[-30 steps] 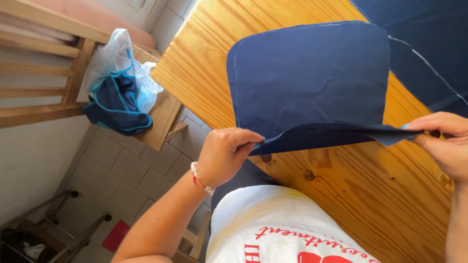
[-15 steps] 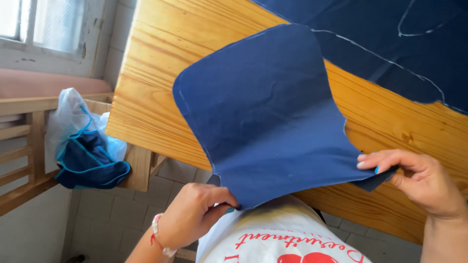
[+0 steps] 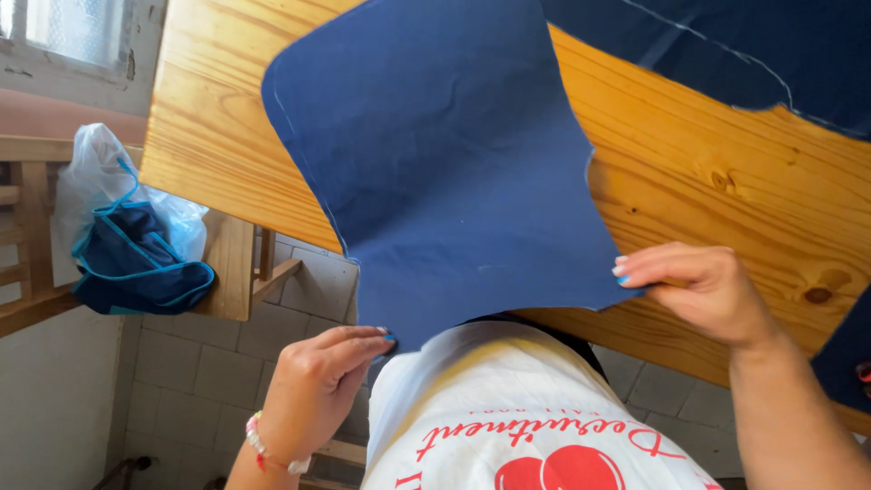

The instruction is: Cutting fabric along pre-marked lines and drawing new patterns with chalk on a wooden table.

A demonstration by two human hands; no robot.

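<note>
A cut piece of dark blue fabric (image 3: 445,172) with rounded corners lies spread over a varnished wooden table (image 3: 717,191), its near edge hanging off toward me. My left hand (image 3: 318,386) pinches the near left corner of the piece below the table edge. My right hand (image 3: 694,290) pinches the near right corner just above the table's front edge. A larger dark blue cloth (image 3: 726,45) with a pale chalk line lies further back on the table.
A wooden chair (image 3: 231,268) stands at the left, holding a clear plastic bag (image 3: 100,181) with blue cloth (image 3: 136,263) trimmed in light blue. A window is at the top left. Grey floor tiles (image 3: 200,381) lie below.
The fabric piece, folded and held up between my hands a second ago, now lies spread flat over the table. Both hands kept their corners and the view swung left.
</note>
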